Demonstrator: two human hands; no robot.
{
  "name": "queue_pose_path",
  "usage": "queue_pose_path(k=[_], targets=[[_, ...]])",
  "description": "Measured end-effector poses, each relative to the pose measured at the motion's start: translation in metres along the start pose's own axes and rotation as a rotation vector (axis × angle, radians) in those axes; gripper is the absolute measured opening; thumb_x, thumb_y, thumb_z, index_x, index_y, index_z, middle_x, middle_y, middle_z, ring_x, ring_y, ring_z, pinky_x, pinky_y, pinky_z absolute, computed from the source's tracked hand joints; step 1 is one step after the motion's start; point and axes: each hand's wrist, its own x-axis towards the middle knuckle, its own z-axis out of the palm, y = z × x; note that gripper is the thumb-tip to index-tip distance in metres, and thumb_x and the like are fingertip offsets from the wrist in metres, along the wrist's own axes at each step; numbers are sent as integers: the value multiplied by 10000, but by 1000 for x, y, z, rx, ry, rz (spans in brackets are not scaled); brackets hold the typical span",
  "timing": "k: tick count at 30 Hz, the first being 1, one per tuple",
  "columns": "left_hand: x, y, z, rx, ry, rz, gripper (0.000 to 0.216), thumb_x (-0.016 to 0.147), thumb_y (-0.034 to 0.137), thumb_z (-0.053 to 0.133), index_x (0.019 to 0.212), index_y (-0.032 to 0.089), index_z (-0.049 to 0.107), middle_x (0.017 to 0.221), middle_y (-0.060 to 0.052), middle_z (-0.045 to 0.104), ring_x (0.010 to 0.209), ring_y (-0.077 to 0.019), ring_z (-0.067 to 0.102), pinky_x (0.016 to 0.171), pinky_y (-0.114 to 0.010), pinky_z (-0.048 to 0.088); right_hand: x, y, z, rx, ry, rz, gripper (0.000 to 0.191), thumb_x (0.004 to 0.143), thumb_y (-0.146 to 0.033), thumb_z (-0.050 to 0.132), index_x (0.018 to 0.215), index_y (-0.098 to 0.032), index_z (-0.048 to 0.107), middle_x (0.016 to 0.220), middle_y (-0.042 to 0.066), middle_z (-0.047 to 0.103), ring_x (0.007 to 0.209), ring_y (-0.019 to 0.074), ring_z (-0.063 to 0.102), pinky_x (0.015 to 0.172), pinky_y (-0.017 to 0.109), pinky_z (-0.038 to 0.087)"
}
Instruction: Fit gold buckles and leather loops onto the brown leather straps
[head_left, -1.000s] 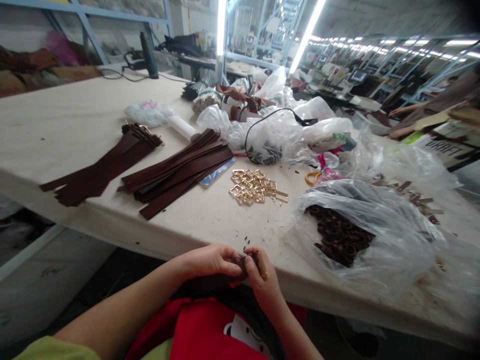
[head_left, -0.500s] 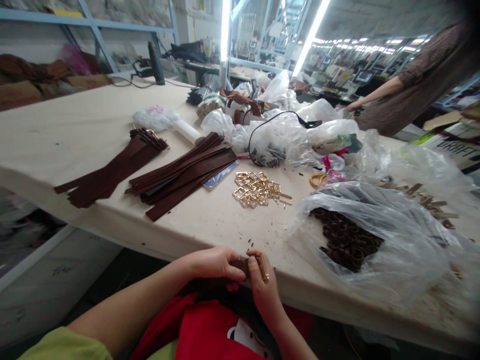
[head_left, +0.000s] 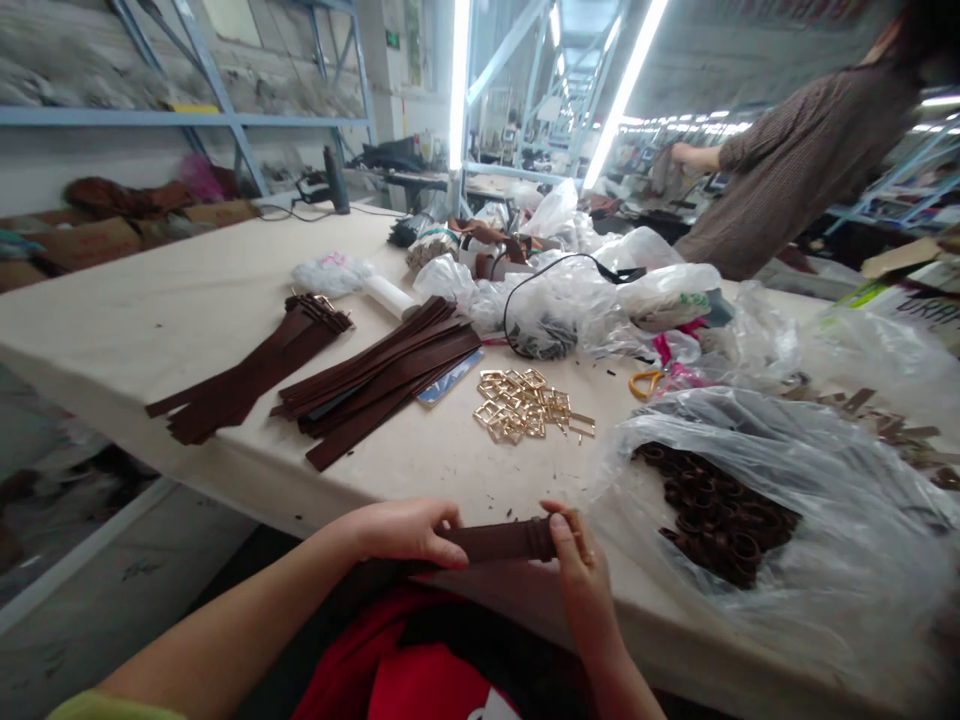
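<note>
A dark brown belt strap [head_left: 499, 543] stretches between my two hands at the table's front edge. My left hand [head_left: 420, 535] is closed round its left part, thumb on top. My right hand [head_left: 577, 550] pinches the strap's right end, beside a loop band around it; the buckle there is mostly hidden by my fingers. Beyond my hands lies a heap of gold buckles [head_left: 517, 405]. A pile of brown straps [head_left: 382, 375] is to its left, and another bundle of straps [head_left: 259, 365], with buckles at its far end, lies farther left.
At right, an open plastic bag [head_left: 840, 530] holds many brown leather loops [head_left: 724, 515]. Orange-handled scissors [head_left: 645, 384] lie behind it. Clear bags [head_left: 585, 290] and a white roll [head_left: 390, 297] crowd the table's back. A person [head_left: 795, 160] stands at the far right.
My hands have drawn apart, the right one moving rightward, so more of the strap shows between them. The gold buckle is now mostly hidden. The person's arm at the back has risen, holding cloth.
</note>
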Motion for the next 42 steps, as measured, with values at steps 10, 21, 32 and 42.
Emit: queue_pose_path(k=[10, 21, 32, 42], targets=[[48, -20, -10, 587, 627, -55, 183, 812, 351, 505, 872, 220, 618, 826, -33, 668, 775, -194, 611, 637, -246, 411, 52, 43, -26, -441, 87, -123, 501, 826, -549, 326, 946, -146, 600, 829, 120, 664, 762, 266, 613, 664, 370, 463], [57, -39, -128, 744, 958, -208, 303, 838, 246, 487, 1118, 129, 492, 1104, -139, 520, 1008, -239, 497, 860, -336, 372, 44, 63, -5, -891, 111, -748, 456, 835, -450, 431, 1178, -159, 505, 1202, 132, 552, 1131, 281, 468, 940, 455, 361], [52, -30, -146, 735, 970, -200, 222, 844, 264, 475, 989, 105, 528, 992, -118, 556, 939, -247, 534, 806, -294, 376, 40, 54, -6, -808, 102, -674, 424, 802, -374, 513, 1178, -178, 499, 1213, 130, 539, 1137, 283, 465, 930, 465, 378], [-24, 33, -73, 548, 493, 166, 211, 821, 356, 467, 899, 223, 611, 838, -11, 631, 790, -177, 564, 705, -228, 374, 29, 14, -18, 142, 125, -249, 569, 775, -440, 528, 1266, -219, 344, 1094, 101, 555, 717, 156, 563, 646, 333, 479]])
